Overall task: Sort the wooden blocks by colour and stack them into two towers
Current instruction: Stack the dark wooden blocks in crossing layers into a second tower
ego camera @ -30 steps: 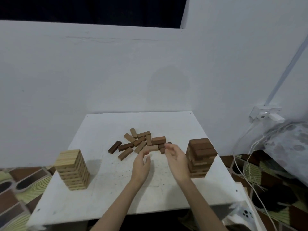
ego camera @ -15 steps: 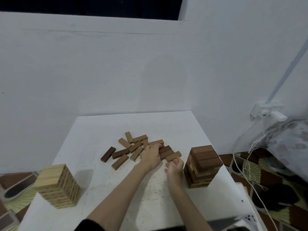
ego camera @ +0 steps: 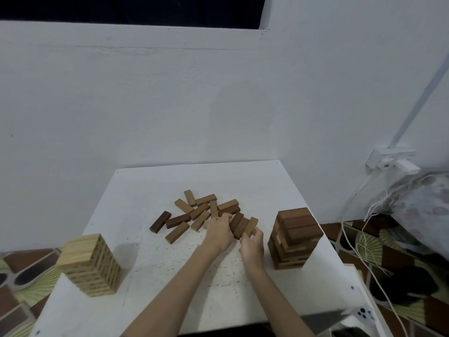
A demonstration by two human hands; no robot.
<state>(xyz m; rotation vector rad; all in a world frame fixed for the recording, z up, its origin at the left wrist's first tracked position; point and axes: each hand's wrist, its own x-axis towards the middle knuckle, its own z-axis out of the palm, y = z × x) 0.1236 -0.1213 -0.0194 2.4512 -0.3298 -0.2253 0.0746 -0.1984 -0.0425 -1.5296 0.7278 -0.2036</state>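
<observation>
Pale tower (ego camera: 91, 265) stands at the near left of the white table (ego camera: 255, 181), brown tower (ego camera: 295, 237) at the near right — well apart, presumably so each colour has its own side. Loose brown blocks (ego camera: 194, 211) lie scattered between them, toward the far half.

Three blocks (ego camera: 243, 226) sit side by side as a row just left of the brown tower — judged to be the next layer, squared up before lifting.

Left hand (ego camera: 218, 233): fingers curled over the row's left side, pressing it. Right hand (ego camera: 252, 244): fingers curled up around the row's near-right end, gripping it. Row appears to rest on the table; cannot confirm.
</observation>
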